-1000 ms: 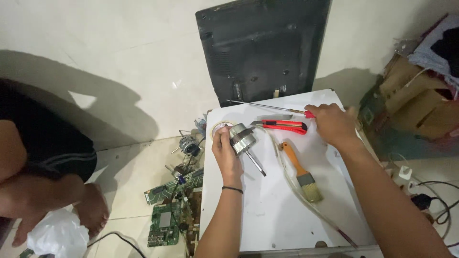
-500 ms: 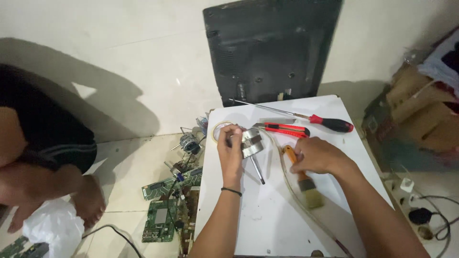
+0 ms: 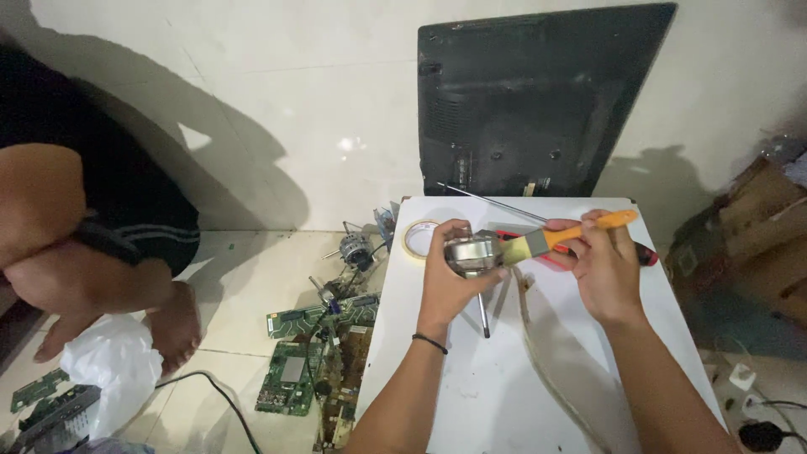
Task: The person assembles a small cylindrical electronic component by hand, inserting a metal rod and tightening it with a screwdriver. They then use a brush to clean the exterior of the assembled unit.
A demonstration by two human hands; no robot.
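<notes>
My left hand grips a small round metal motor with a thin shaft pointing down toward me, held just above the white table. My right hand holds a paintbrush with an orange handle; its bristles touch the motor's right side. A red-and-black screwdriver lies on the table behind my right hand, mostly hidden by it.
A roll of tape lies at the table's back left corner. A black monitor back shell leans on the wall. Green circuit boards and small motors litter the floor at left. Another person crouches at far left. Cardboard boxes stand at right.
My right hand picked the paintbrush up off the table and brought its bristles to the motor. My left hand lifted the motor slightly.
</notes>
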